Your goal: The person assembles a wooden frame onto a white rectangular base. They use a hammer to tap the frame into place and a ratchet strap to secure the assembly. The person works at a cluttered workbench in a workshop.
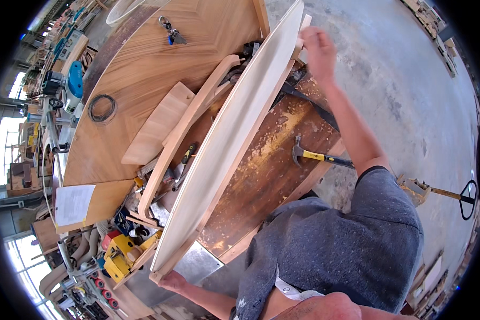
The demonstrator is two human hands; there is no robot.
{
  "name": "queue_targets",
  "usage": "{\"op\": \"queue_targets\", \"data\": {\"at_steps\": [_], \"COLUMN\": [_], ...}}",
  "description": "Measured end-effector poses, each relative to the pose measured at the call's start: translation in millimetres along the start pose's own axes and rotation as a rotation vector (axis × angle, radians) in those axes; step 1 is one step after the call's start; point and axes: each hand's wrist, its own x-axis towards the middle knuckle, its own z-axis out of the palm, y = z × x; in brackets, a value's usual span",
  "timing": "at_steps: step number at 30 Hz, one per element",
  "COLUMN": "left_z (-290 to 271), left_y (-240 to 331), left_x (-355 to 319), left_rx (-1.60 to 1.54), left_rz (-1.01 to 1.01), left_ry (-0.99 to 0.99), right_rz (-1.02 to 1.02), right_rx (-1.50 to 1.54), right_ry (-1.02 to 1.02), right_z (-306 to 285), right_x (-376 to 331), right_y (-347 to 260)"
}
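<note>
A long pale wooden moulding [224, 140] with a hollowed face lies slantwise across the workbench [245, 194], from lower left to the top. My left hand [172, 281] is closed round its near end, with the fingers partly hidden beneath the wood. At the far end, my right hand [319, 50] has its fingers curled in against the edge, beside a small wooden end piece [305, 24]. Motion blurs this hand, and what sits in its fingers is hidden. A claw hammer [320, 156] with a yellow and black handle rests on the bench under my right arm.
Left of the moulding are a curved wooden piece [178, 130], a flat board [157, 128], a yellow-handled tool [188, 153] and a yellow machine [117, 258]. Keys [172, 32] and a wire coil [102, 108] lie on a veneered panel [138, 69]. Wood shavings cover part of the bench.
</note>
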Motion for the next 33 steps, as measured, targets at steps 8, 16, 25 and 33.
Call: {"op": "queue_targets", "data": {"at_steps": [8,16,25,33], "left_z": [4.2,-26.4,28.8,48.8], "left_y": [-7.2,-15.8,12.3,16.8], "left_x": [3.2,6.8,-1.3,-1.5], "left_rx": [-0.145,-0.213,-0.192,-0.139], "left_rz": [-0.064,-0.004,0.042,0.058], "left_ry": [0.210,0.104,0.074,0.104], "right_rz": [0.870,0.665,0.919,0.708], "right_rx": [-0.415,-0.607,-0.153,0.117], "right_ry": [-0.082,-0.617,-0.288,-0.225], "right_z": [-48.9,-28.3,-36.9,-27.3], "right_x": [62.1,125.1,119.5,94.5], "right_y": [221.0,333.1,334.2,294.7]}}
